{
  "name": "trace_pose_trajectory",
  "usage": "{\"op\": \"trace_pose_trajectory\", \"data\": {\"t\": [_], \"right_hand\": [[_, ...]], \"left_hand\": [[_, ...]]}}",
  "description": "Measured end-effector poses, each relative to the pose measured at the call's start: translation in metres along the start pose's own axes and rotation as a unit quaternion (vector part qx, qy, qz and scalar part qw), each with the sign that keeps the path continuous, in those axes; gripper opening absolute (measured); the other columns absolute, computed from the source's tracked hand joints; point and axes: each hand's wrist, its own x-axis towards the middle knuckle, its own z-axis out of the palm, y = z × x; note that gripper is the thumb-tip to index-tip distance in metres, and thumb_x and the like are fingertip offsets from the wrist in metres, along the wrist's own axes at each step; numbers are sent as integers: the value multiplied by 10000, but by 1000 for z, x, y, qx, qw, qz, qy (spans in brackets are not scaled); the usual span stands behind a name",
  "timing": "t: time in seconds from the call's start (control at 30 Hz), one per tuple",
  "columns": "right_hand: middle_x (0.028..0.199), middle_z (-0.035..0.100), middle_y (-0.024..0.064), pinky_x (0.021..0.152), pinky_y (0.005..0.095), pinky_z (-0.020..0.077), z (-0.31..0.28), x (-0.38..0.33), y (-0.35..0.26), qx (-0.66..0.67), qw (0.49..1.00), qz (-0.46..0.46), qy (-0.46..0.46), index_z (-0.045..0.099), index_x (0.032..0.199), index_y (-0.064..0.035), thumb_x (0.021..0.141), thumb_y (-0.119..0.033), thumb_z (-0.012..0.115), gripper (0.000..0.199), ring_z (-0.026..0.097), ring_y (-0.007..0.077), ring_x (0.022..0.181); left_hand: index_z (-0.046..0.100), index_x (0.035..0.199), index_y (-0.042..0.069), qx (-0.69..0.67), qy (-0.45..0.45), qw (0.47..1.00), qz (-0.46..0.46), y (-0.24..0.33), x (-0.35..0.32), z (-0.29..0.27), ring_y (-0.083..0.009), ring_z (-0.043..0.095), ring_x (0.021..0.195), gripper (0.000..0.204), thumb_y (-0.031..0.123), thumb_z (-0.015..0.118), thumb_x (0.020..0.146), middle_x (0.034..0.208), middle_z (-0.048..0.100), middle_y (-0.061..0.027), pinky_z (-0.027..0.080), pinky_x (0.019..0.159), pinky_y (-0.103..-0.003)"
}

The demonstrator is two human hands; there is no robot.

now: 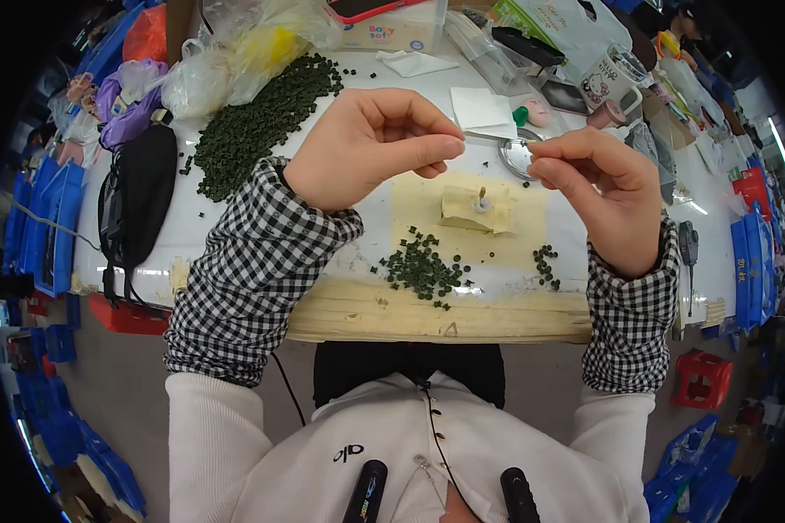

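Observation:
My left hand (pixel 371 144) is raised over the table with thumb and forefinger pinched together. Whatever it may hold is too small to make out. Opposite it, my right hand (pixel 606 187) also pinches at its fingertips, beside a round metal dish (pixel 515 159); a tiny dark speck shows at the tips, its kind unclear. Between and below the hands sits a tape-covered block (pixel 467 213) with a short upright pin (pixel 482 196). In front of it lies a small pile of dark green parts (pixel 423 268). A smaller group of round dark parts (pixel 546 267) lies to its right.
A large heap of dark green parts (pixel 257 131) spreads at the back left, beside clear plastic bags (pixel 209 83). A black pouch (pixel 144 196) lies at the left. White paper (pixel 482 112), a phone (pixel 565 97) and a white mug (pixel 609 85) stand behind at the right.

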Motion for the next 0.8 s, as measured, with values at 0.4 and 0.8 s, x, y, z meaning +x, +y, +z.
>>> {"op": "trace_pose_trajectory", "data": {"t": [0.4, 0.8], "right_hand": [[953, 692, 118, 760, 248, 565, 42, -1, 18, 139, 989, 46, 17, 684, 1051, 14, 845, 20, 656, 208, 685, 149, 858], [1010, 689, 123, 819, 270, 551, 44, -7, 22, 193, 977, 88, -1, 628, 1108, 53, 870, 24, 638, 239, 677, 158, 910]], "left_hand": [[608, 1136, -55, -311, 14, 944, -111, -27, -10, 19, -205, 691, 904, 225, 54, 569, 943, 1025, 679, -173, 582, 800, -269], [619, 1031, -32, -338, 21, 937, -83, -37, -11, 24, -223, 697, 871, 144, -28, 613, 887, 980, 682, -173, 587, 778, -280]]}}
